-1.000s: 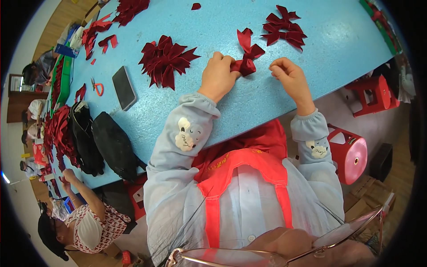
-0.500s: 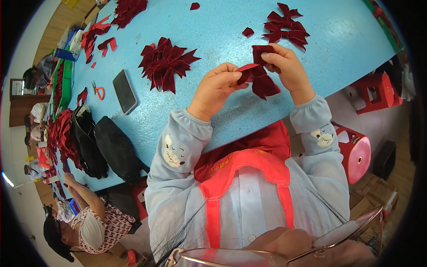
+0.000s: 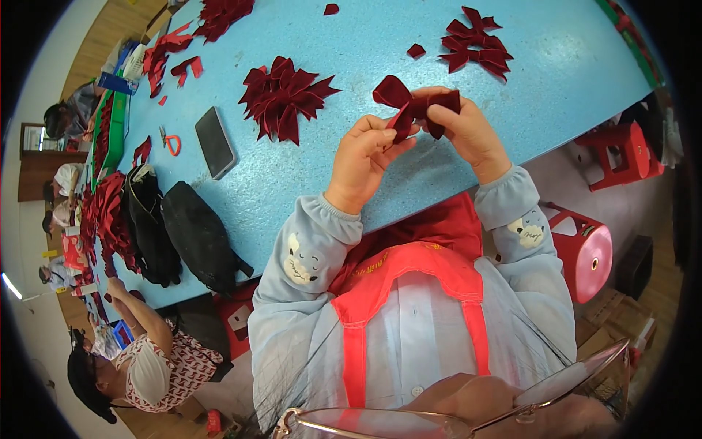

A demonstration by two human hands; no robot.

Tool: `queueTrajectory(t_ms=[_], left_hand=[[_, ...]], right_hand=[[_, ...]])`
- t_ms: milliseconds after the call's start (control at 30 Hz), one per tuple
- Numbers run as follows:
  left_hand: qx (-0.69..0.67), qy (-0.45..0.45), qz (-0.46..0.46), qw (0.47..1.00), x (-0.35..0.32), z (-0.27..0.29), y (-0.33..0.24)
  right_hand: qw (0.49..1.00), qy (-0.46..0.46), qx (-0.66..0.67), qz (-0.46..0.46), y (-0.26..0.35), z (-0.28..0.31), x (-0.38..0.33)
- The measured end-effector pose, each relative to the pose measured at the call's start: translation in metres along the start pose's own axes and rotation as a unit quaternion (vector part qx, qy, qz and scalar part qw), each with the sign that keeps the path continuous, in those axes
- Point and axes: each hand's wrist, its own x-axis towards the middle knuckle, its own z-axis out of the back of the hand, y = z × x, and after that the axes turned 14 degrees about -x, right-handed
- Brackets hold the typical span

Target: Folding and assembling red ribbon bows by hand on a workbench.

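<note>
Above the near edge of the blue table [image 3: 292, 197], both hands hold one dark red velvet bow [image 3: 393, 91]. My left hand [image 3: 365, 157] pinches a lower loop or tail between thumb and fingertips. My right hand [image 3: 468, 135] closes round the bow's right part, its thumb pressed on the fabric and the fingers behind it. The bow's middle is partly hidden by the fingers. Beyond my left hand lies a heap of finished-looking dark red bows [image 3: 285, 99]. A smaller group of bows [image 3: 477, 45] rests past my right hand.
Left of the hands are a phone [image 3: 216, 143], orange-handled scissors [image 3: 172, 144] and black pouches [image 3: 196, 235]. Red fabric scraps [image 3: 167, 55] and a green tray [image 3: 110, 132] lie farther left. Red stools [image 3: 587, 256] stand at right. Another person [image 3: 157, 358] sits at lower left.
The bow has been turned in my hands; a rounded loop now points to the upper left. My right hand has moved slightly lower, and the view has shifted a little.
</note>
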Motion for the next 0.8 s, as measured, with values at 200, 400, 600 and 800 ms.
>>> queueTrajectory(t_ms=[200, 400, 600, 800], left_hand=[[0.302, -0.047, -0.097, 0.947, -0.007, -0.004, 0.0], [0.398, -0.083, -0.098, 0.909, -0.007, -0.017, 0.007], [0.377, -0.072, -0.132, 0.914, -0.006, -0.009, 0.008], [0.335, -0.049, -0.099, 0.936, -0.006, -0.008, 0.013]], right_hand=[[0.987, -0.026, -0.155, 0.008, 0.008, -0.003, -0.005], [0.988, -0.01, -0.156, 0.006, 0.009, -0.008, -0.009], [0.983, 0.097, -0.158, 0.0, 0.02, 0.001, -0.013], [0.971, 0.105, -0.211, -0.028, 0.005, -0.004, -0.008]])
